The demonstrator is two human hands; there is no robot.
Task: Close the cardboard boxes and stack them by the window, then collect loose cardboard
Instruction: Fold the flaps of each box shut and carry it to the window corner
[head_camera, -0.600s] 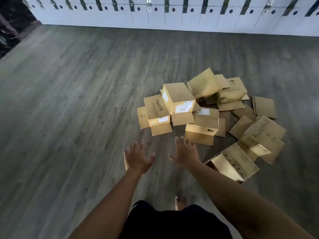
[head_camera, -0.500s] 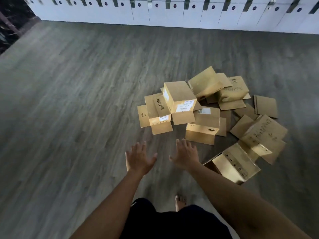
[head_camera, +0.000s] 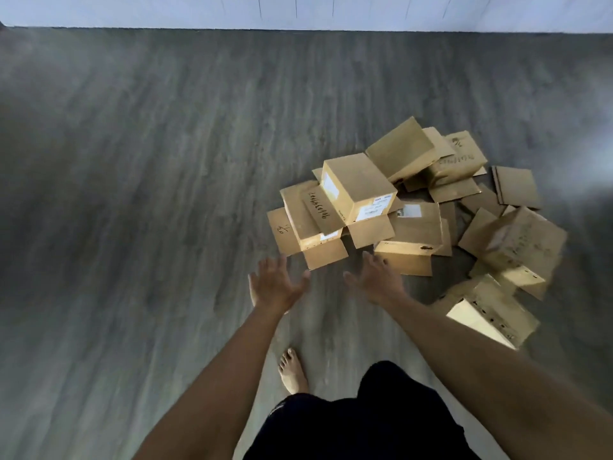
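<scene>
Cardboard boxes [head_camera: 360, 187] heaped askew, top box long axis diagonal.

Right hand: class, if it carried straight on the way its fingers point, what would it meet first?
Probably the open front flap of the nearest cardboard box, just beyond the right hand; depth is unclear.

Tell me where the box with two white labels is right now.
In the head view, the labelled box sits atop the pile, right of centre, beyond the open right hand.
</scene>
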